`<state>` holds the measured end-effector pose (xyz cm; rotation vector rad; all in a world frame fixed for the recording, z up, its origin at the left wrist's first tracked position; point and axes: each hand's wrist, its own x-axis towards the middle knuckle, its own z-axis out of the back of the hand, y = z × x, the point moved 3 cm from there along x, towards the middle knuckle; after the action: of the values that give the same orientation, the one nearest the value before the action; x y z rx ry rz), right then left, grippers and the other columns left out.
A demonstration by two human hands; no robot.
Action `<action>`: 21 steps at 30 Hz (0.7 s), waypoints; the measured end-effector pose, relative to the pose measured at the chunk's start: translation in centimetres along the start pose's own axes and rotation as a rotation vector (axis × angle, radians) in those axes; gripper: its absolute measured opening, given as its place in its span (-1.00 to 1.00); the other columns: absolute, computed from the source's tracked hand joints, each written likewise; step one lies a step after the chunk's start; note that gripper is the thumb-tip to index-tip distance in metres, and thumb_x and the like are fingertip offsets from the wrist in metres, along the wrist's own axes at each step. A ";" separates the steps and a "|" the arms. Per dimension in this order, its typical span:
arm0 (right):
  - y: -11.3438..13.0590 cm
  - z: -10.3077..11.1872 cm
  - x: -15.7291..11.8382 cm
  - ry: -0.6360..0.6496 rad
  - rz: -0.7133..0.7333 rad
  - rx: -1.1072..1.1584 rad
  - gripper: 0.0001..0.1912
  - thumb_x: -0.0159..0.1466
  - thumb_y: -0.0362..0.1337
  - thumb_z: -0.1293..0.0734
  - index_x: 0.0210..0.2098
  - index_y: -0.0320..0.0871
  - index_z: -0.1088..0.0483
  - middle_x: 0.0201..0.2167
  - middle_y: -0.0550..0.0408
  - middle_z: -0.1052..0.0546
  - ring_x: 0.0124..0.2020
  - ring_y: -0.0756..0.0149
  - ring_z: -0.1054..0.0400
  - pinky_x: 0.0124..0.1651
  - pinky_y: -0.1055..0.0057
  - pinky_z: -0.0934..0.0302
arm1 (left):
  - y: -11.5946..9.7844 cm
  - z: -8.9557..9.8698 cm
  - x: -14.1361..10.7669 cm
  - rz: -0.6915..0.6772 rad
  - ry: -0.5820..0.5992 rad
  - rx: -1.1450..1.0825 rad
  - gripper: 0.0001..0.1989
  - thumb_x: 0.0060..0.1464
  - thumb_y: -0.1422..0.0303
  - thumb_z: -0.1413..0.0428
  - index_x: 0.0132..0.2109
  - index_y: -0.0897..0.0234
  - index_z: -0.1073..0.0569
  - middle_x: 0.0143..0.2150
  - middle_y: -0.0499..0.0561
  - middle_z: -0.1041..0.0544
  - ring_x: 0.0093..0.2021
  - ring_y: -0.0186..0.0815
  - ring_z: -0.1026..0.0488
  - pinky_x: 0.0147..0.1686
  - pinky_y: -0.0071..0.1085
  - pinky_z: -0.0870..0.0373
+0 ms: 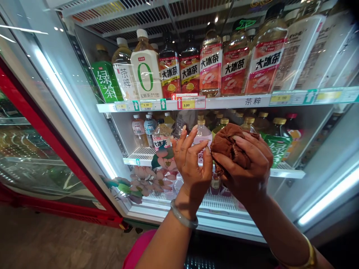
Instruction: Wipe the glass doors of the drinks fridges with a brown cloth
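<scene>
My right hand [249, 164] is wrapped round a bunched brown cloth [230, 144], held up in front of the middle shelf of a lit drinks cooler. Just to the left of it, my left hand [193, 160] is raised with its fingers apart and curled a little, holding nothing; its fingertips are close to the cloth. A grey bangle [183, 215] circles my left wrist. Behind both hands stand bottles with gold caps, partly hidden by them, and a bottle with a pale pink label [202, 133].
Large tea bottles [211, 65] line the upper shelf, above a rail with price tags [186, 103]. Small bottles [138, 130] stand at the left of the middle shelf. A red-framed glass door [84, 173] is at the left, above the floor [56, 239].
</scene>
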<state>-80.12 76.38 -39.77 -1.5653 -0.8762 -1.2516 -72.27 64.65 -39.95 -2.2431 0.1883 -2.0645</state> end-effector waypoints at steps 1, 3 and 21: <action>-0.6 0.3 -0.1 0.004 0.013 0.007 -0.65 0.12 -0.31 -0.58 -0.11 0.06 -0.57 0.12 0.08 -0.43 0.23 0.02 -0.39 0.36 -0.09 -0.31 | 0.0 0.0 0.0 0.000 -0.009 -0.002 -0.86 0.35 0.42 -0.09 -0.01 0.20 -0.51 0.28 0.13 -0.56 0.47 -0.22 -0.28 0.52 0.03 0.03; -2.2 0.9 -0.2 0.005 0.032 0.013 -0.60 0.07 -0.33 -0.61 -0.11 0.05 -0.57 0.19 0.07 -0.41 0.24 -0.04 -0.40 0.34 -0.12 -0.32 | -0.1 -0.1 0.1 0.002 -0.018 -0.003 -0.86 0.35 0.42 -0.09 -0.01 0.20 -0.51 0.28 0.11 -0.57 0.47 -0.23 -0.28 0.52 0.03 0.03; -1.6 -0.7 1.2 -0.077 -0.049 0.004 -0.58 0.12 -0.34 -0.55 -0.02 0.03 -0.56 0.23 0.00 -0.33 0.31 -0.19 -0.31 0.37 -0.28 -0.25 | 0.2 -0.3 -0.4 -0.052 0.032 0.083 -0.48 0.47 0.31 0.12 0.48 0.22 -0.21 0.54 0.12 -0.22 0.59 -0.19 -0.01 0.57 -0.08 0.12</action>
<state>-81.52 76.19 -38.16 -1.6063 -0.9701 -1.2302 -72.64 64.48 -40.36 -2.1904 0.0451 -2.0938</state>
